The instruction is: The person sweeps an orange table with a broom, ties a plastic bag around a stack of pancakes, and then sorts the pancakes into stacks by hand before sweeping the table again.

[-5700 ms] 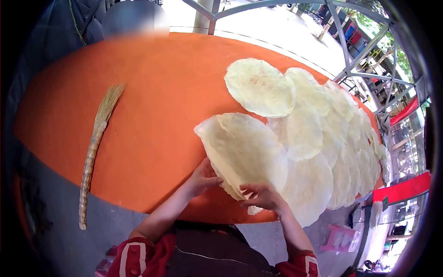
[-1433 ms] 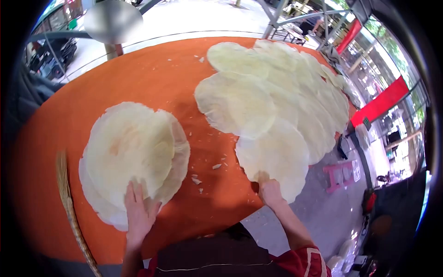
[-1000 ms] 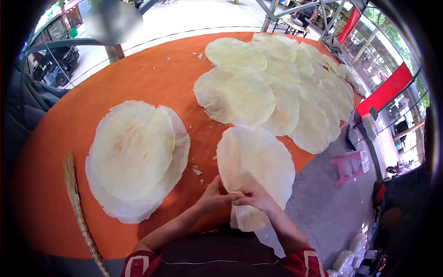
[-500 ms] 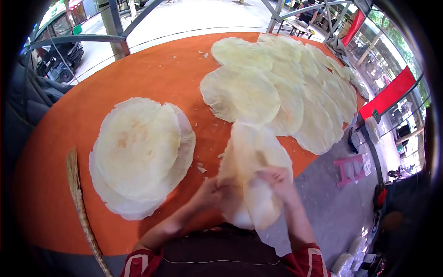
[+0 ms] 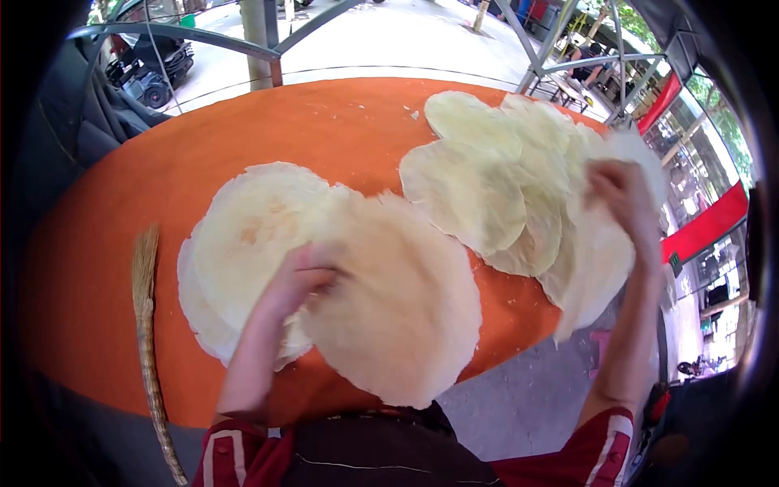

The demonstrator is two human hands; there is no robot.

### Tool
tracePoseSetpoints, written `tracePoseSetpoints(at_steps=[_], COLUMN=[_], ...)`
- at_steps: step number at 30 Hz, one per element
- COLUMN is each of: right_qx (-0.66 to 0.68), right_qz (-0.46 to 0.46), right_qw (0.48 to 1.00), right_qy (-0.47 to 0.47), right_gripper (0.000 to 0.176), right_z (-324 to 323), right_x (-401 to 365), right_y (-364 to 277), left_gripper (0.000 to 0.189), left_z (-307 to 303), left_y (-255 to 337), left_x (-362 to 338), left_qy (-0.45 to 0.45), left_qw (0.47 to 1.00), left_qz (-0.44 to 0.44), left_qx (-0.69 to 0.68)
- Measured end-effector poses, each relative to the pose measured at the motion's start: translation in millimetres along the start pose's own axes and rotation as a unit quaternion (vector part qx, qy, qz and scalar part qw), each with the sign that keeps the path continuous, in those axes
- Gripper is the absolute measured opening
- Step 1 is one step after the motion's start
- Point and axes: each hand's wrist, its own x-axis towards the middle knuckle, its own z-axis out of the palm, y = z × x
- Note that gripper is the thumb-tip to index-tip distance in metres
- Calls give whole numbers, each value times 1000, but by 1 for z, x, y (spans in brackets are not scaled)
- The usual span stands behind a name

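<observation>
My left hand [image 5: 302, 280] pinches the edge of a thin round flatbread [image 5: 398, 304], which hangs tilted over the right side of a flat stack of flatbreads [image 5: 251, 235]. Out to the right, my right hand [image 5: 623, 195], slightly blurred, is closed on another thin flatbread [image 5: 599, 272] at the far side of a spread of overlapping flatbreads [image 5: 466, 195]. That sheet droops toward the table's edge. Both groups lie on an orange-covered table [image 5: 97, 268].
A straw hand broom [image 5: 146, 316] lies along the table's left side. Metal frame bars [image 5: 187, 34] stand beyond the far edge. A pink stool [image 5: 599, 349] is partly visible on the floor at right. Small crumbs dot the orange surface.
My hands have moved apart. The left has carried a flatbread leftward to the stack, and the right has gone up and right to the overlapping flatbreads. The view has shifted.
</observation>
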Motion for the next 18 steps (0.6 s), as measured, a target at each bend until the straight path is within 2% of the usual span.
tracePoseSetpoints(at_steps=[1,2,5,6,7,8,10,11,12,13,14,15,16,17,18], right_qx=[-121,-90,79,-57,35,125,226,173,121,145,4,-133,-224,-313,-305], right_qz=[-76,-210,-195,-281,-259,-235,-177,-188,-173,-181,-162,-145,-143,-138,-137], right_qw=[988,972,969,942,936,918,911,936,968,970,986,980,964,938,941], right_qy=[-62,45,-131,-172,-235,-295,-296,-243,-134,-72,-40,7,28,49,43], right_gripper=[13,13,18,20,21,24,31,41,37,34,34,34,32,30,29], right_z=[21,65,166,203,229,247,265,272,295,286,303,307,307,303,302], right_x=[16,22,15,12,-1,-17,-36,-38,-38,-33,-34,-41,-48,-53,-57], right_y=[-35,-41,-107,-120,-136,-144,-133,-111,-80,-62,-23,4,33,54,79], left_gripper=[30,33,40,44,48,52,54,56,57,58,60,62,64,65,66], left_z=[-12,-26,-88,-105,-125,-137,-114,-97,-83,-69,-50,-35,-31,-28,-25], left_y=[5,6,-28,-46,-68,-85,-81,-78,-79,-80,-77,-75,-82,-94,-104], left_x=[-9,-18,-40,-48,-58,-68,-86,-91,-93,-92,-89,-84,-78,-73,-69], left_qy=[32,62,174,220,259,296,387,422,400,376,311,245,184,121,58], left_qw=[999,997,984,973,956,933,835,767,758,745,720,686,688,685,678], left_qz=[20,39,-20,-47,-74,-100,-23,15,86,158,158,160,137,114,90], left_qx=[-12,-22,29,47,114,179,390,483,508,528,600,667,689,709,727])
